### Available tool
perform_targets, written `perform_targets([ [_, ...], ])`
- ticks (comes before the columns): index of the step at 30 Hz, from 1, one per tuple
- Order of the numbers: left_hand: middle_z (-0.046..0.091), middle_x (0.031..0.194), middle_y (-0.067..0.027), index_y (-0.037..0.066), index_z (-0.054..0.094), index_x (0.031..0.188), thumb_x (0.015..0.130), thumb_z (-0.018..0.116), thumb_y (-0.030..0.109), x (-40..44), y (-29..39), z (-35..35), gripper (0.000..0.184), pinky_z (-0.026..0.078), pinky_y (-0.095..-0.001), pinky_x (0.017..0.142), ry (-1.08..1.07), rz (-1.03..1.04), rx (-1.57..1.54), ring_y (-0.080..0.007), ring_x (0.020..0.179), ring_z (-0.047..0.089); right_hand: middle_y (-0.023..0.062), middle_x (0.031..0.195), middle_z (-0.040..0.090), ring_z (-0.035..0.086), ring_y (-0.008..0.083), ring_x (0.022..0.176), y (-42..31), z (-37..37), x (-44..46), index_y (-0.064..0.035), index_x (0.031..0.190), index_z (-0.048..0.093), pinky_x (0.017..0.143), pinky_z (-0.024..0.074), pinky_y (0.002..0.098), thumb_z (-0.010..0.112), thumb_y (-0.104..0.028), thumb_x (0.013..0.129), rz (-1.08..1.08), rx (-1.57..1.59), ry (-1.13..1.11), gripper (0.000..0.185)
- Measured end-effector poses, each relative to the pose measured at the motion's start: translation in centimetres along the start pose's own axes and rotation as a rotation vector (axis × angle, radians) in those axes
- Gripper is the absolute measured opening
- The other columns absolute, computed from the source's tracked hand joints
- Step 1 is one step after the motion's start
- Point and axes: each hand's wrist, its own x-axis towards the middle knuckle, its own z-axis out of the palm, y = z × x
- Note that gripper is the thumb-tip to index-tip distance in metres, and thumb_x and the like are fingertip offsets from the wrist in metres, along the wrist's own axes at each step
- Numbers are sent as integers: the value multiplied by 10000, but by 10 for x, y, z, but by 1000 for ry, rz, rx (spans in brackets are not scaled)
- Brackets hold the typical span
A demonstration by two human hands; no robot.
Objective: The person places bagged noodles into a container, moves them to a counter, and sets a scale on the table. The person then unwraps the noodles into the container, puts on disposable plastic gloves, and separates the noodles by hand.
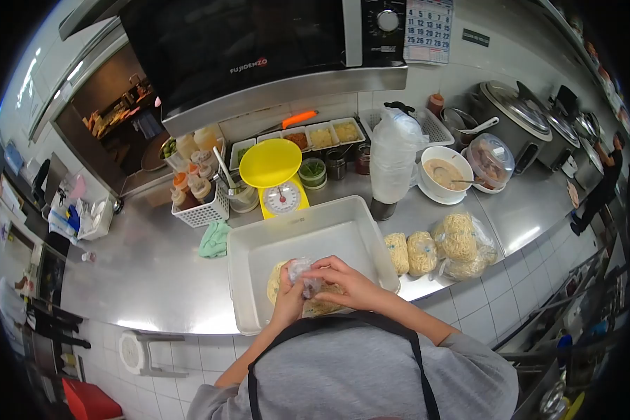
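Observation:
A crumpled clear plastic bag [300, 269] is between my two hands, above the white plastic tub [259, 243]. My left hand [288, 297] grips the bag from the left with its fingers closed. From the right, my right hand [348, 283] pinches the bag's edge, fingers bent over it. Beneath my hands, pale noodles [274, 281] lie on the tub's floor, partly hidden by my hands. Bagged noodle portions [422, 253] stand on the counter to the right of the tub.
A yellow dial scale [282, 199] stands behind the tub, beside a basket of sauce bottles [203, 210]. A green cloth [215, 239] lies left. Back right are a roll of plastic bags [390, 157] and a soup bowl [444, 175]. A microwave [245, 59] overhangs the counter.

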Motion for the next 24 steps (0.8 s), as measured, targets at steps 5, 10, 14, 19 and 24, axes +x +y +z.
perform_targets([
  [5,513,1096,-86,114,210,1365,881,404,76,-13,32,14,523,358,-317,913,-396,-141,-90,-168,1006,495,56,926,478,532,129,820,28,-17,0,-47,971,568,674,489,227,598,-3,755,36,-36,104,222],
  [10,538,1048,-57,68,313,1326,868,485,67,-24,33,25,490,434,-246,777,-323,7,160,-100,860,524,57,865,510,561,148,755,17,-27,-8,-34,956,548,656,477,244,597,24,718,120,197,94,249],
  [14,562,940,-23,37,496,1158,846,533,72,-30,40,30,315,424,-209,677,-272,38,318,-81,778,521,75,889,511,541,148,786,11,-33,-4,-50,947,561,665,464,241,610,52,668,159,294,-16,301],
  [19,432,1014,-59,107,579,1044,771,570,41,-53,32,32,281,403,-255,676,-173,365,635,-155,918,448,94,986,485,491,202,912,22,-29,0,-58,875,598,762,422,285,641,3,614,-200,-47,-8,271],
  [24,342,1166,-58,130,540,1091,737,580,15,-98,42,38,375,418,-289,706,118,492,530,-184,1028,407,97,946,505,494,192,865,-5,-8,1,-63,792,605,748,401,274,668,-29,595,-268,115,-86,209],
])
